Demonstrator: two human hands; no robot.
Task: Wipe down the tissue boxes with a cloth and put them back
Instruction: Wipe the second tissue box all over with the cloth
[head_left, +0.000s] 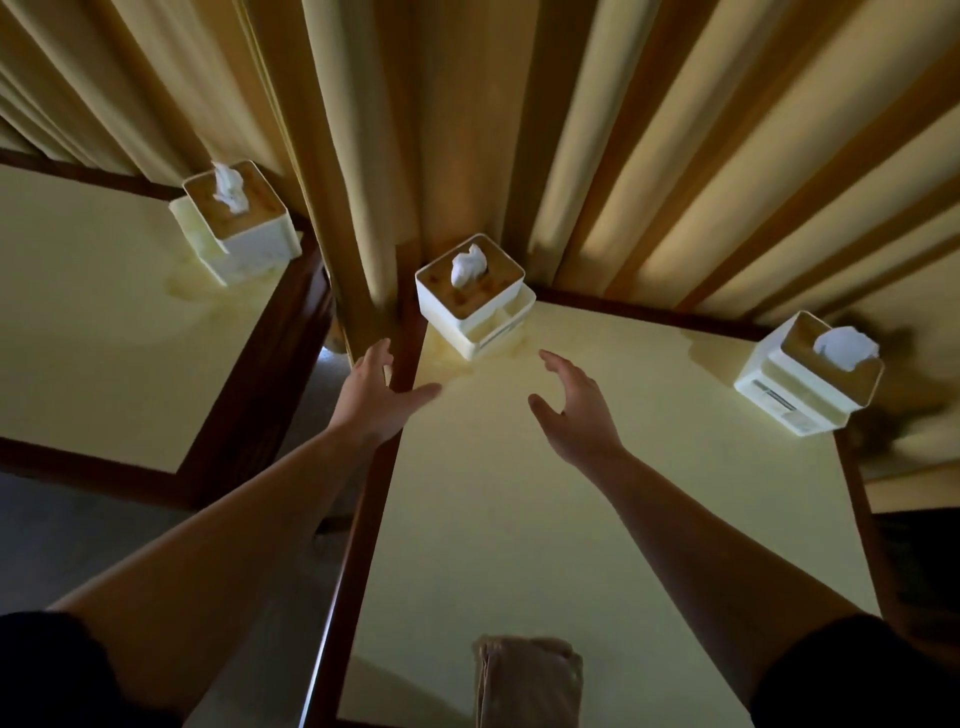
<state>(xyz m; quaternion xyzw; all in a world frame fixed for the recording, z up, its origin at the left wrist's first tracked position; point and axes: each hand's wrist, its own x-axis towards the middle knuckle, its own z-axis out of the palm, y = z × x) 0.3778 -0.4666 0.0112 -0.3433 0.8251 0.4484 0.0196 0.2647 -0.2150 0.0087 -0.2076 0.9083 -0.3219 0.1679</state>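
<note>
Both arms reach forward over a pale yellow table (597, 519) with a dark wooden rim. The left hand (376, 397) hovers at the table's left edge with fingers spread and relaxed, holding nothing; the right hand (574, 410) hangs over the tabletop, fingers loosely curved and apart, also holding nothing. Between them, toward 12 o'clock, the middle tissue box (472, 299) stands on the table's far left corner, just beyond the fingertips and not touched (a white tissue pokes up from its brown top). A second tissue box (805, 376) sits at about 2 o'clock, on the far right corner of the same table, well apart from the right hand. A third tissue box (234, 223) stands at about 10 o'clock on the corner of a neighbouring table (104, 312). A folded beige cloth (530, 680) lies on the near edge at 6 o'clock, between the forearms. Tan curtains (571, 130) hang behind the tables.
</note>
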